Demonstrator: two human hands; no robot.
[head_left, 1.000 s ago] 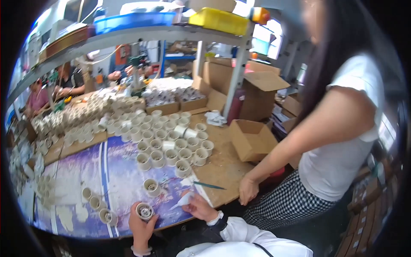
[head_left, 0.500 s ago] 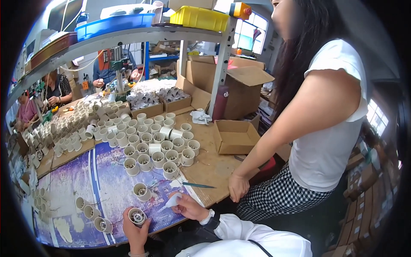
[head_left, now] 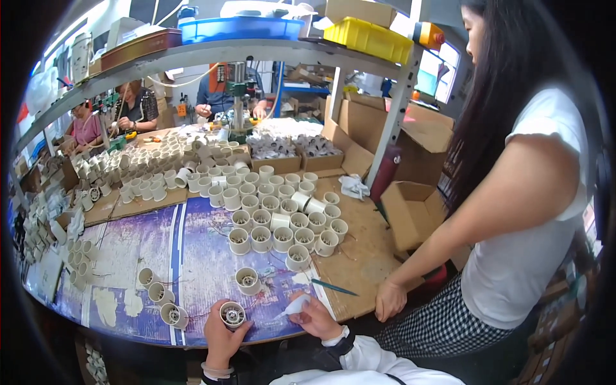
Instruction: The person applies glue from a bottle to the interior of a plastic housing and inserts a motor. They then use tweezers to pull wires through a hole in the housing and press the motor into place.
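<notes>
My left hand (head_left: 221, 333) wraps round a cream, cup-shaped plastic housing (head_left: 232, 315) at the table's near edge. Its open top faces up and shows round metal parts inside. Just to the right, my right hand (head_left: 317, 319) grips a small white squeeze bottle (head_left: 297, 308), its thin nozzle pointing left and down toward the housing without touching it. A single similar housing (head_left: 248, 281) stands upright just beyond my hands. Left of my left hand, a short row of housings (head_left: 173, 315) with thin wires rests on the purple-and-white table covering (head_left: 212, 269).
Many housings (head_left: 282, 239) crowd the table's middle and far left. A dark green, pen-like stick (head_left: 335, 287) lies at right. Beyond it, an open cardboard box (head_left: 410, 215) sits tilted beside a standing person (head_left: 545, 212). A metal shelf (head_left: 256, 50) with bins spans overhead; other people work behind.
The view has swung left, so the scene sits farther right. The cardboard box by the standing person has tipped from flat to tilted. Both hands keep their holds, the nozzle still near the housing.
</notes>
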